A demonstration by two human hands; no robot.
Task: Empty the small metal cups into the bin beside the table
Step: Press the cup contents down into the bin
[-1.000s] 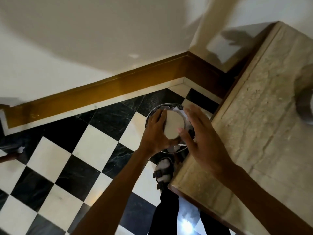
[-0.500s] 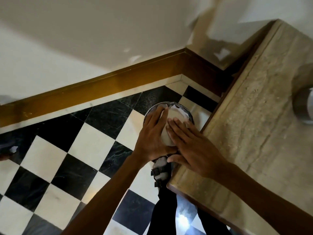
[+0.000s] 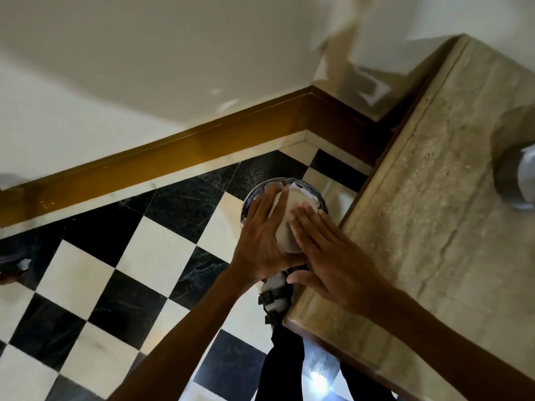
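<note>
A small metal cup (image 3: 285, 227) hangs upside down over the round shiny bin (image 3: 252, 195), which stands on the floor beside the table's left edge. My left hand (image 3: 262, 241) is wrapped around the cup's left side. My right hand (image 3: 327, 256) lies flat against the cup's upturned base, fingers straight and gripping nothing. White crumpled stuff shows inside the bin just past the cup. A second metal cup (image 3: 516, 180) stands on the table at the frame's right edge, partly cut off.
The beige stone table (image 3: 434, 241) fills the right side, its corner near my right wrist. Below lies a black-and-white checkered floor (image 3: 150, 256) with a brown skirting board (image 3: 173, 163). My sandalled foot (image 3: 275, 296) is under the bin's near side.
My right hand, held apart from the cup a second ago, has come down flat onto its base. My left hand keeps its hold on the cup above the bin.
</note>
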